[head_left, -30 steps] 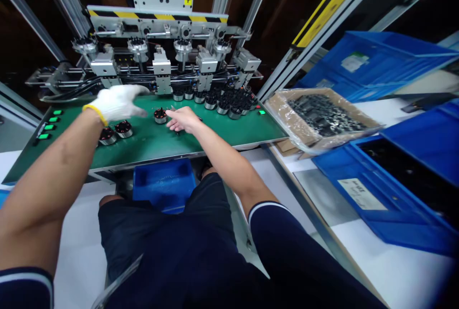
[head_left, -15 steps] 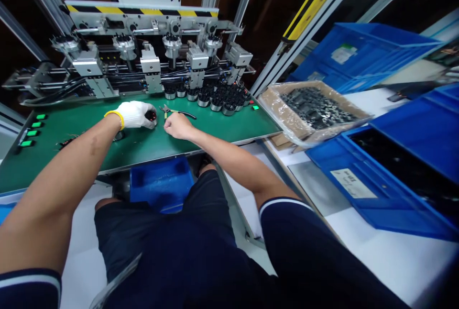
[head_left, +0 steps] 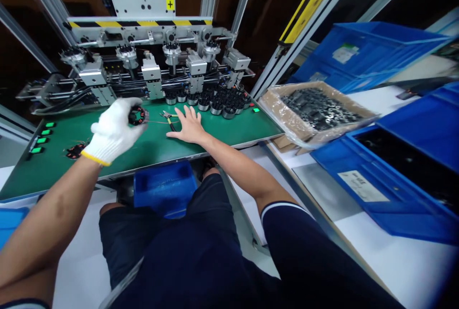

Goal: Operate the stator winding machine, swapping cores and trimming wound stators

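My left hand (head_left: pixel 114 129), in a white knit glove with a yellow cuff, grips a motor stator (head_left: pixel 144 116) by its side. The stator is a metal ring with black insulation and coppery windings, held above the green worktop with its opening facing sideways. A thin wire runs from it to the right. My bare right hand (head_left: pixel 191 128) is open, fingers spread, just right of a pair of cutters (head_left: pixel 168 117). The cutters lie on the worktop, jaws apart, with handles partly near my fingers; whether I touch them I cannot tell. A second wound stator (head_left: pixel 75 151) lies left of my glove.
Behind the worktop (head_left: pixel 158 144) stands a machine with several metal clamps (head_left: pixel 151 70). Several black-topped stators (head_left: pixel 217 103) crowd the worktop's back right. Green-lit buttons (head_left: pixel 42 140) line the left. At right stand a carton of parts (head_left: pixel 276 108) and blue bins (head_left: pixel 362 175).
My left hand has turned, showing the stator's opening and its wire. My right hand has gone from closed fingers to spread ones and shifted slightly right. The view has moved a little.
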A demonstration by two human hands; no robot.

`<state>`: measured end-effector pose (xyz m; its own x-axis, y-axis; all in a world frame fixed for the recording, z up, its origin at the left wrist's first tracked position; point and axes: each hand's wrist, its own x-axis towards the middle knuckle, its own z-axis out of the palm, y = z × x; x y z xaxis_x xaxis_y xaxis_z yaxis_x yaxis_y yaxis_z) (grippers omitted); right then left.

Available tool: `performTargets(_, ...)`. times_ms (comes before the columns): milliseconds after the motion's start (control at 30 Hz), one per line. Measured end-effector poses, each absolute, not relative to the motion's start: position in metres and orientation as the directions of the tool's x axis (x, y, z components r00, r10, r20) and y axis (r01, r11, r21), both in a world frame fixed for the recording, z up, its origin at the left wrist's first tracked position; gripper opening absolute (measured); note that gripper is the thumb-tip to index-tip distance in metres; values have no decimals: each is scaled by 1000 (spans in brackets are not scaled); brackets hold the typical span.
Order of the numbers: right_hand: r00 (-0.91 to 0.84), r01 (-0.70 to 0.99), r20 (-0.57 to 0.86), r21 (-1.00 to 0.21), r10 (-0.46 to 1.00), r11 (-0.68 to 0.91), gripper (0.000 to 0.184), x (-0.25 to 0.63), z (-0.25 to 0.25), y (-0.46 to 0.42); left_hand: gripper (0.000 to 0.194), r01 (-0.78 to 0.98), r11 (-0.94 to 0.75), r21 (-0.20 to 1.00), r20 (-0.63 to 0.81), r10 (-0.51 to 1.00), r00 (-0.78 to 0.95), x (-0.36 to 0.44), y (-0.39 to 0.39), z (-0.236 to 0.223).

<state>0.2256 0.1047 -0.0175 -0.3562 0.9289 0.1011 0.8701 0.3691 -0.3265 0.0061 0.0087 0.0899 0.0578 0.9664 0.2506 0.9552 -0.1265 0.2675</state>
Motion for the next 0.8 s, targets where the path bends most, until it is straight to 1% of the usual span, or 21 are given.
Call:
performTargets(33,-363,878,46,-317,931,358,113,220,-19,106,63,959,-55,279,283,959,-27,8,-8,97)
performTargets(67,-372,884,3,-304,928,355,109,216,-20,107,60,959,7,282,310,946,-98,9,-25,102)
performTargets(100,-384,887,-18,-285,923,364,101,214,-20,107,58,958,35,284,335,933,-133,10,-41,107)
performTargets(200,-440,880,25,-189,898,436,72,220,-17,111,54,955,-3,296,378,919,-115,3,-81,110)
performTargets(267,-480,861,65,-157,875,484,62,230,-12,115,56,947,-32,319,392,914,-101,-4,-101,107)
performTargets(300,-483,851,70,-197,873,487,57,236,-9,117,59,947,-26,321,398,911,-110,-8,-109,105)
performTargets(333,-464,837,64,-295,883,461,51,242,-5,117,60,949,-14,315,403,907,-121,-12,-115,103)
performTargets(367,-428,799,42,-449,903,400,45,248,-2,115,61,952,-2,305,408,904,-129,-15,-121,101)
performTargets(400,-388,714,3,-631,922,303,41,254,1,109,60,956,13,295,410,901,-139,-17,-126,98)
performTargets(433,-362,574,-43,-797,931,187,39,260,4,99,59,954,29,300,407,900,-155,-19,-130,95)
performTargets(467,-363,401,-80,-913,928,78,39,267,5,84,58,946,47,322,393,902,-178,-21,-134,92)
performTargets(500,-389,227,-96,-974,916,-5,40,274,6,65,58,932,69,355,377,902,-211,-22,-137,88)
performTargets(533,-436,85,-82,-995,896,-49,45,280,5,43,59,916,100,389,357,900,-249,-23,-140,84)
performTargets(567,-493,0,-64,-997,868,-73,54,286,4,17,60,901,132,413,336,897,-286,-24,-143,81)
performTargets(600,-557,-38,-54,-995,829,-90,64,290,2,-9,61,892,159,423,322,894,-312,-24,-145,77)
performTargets(633,-615,-30,-57,-995,786,-96,68,292,0,-35,62,888,178,424,319,888,-330,-24,-146,74)
performTargets(667,-653,-2,-59,-997,755,-79,66,292,-2,-58,61,888,192,418,322,883,-342,-24,-146,72)
performTargets(733,-702,60,-54,-998,710,-16,55,286,-5,-95,61,889,196,415,316,885,-342,-21,-145,69)
performTargets(767,-719,67,-39,-998,694,14,52,280,-7,-106,61,888,194,417,310,888,-339,-20,-144,69)
performTargets(800,-737,54,-18,-998,676,32,54,274,-8,-113,63,887,190,421,300,894,-333,-18,-142,69)
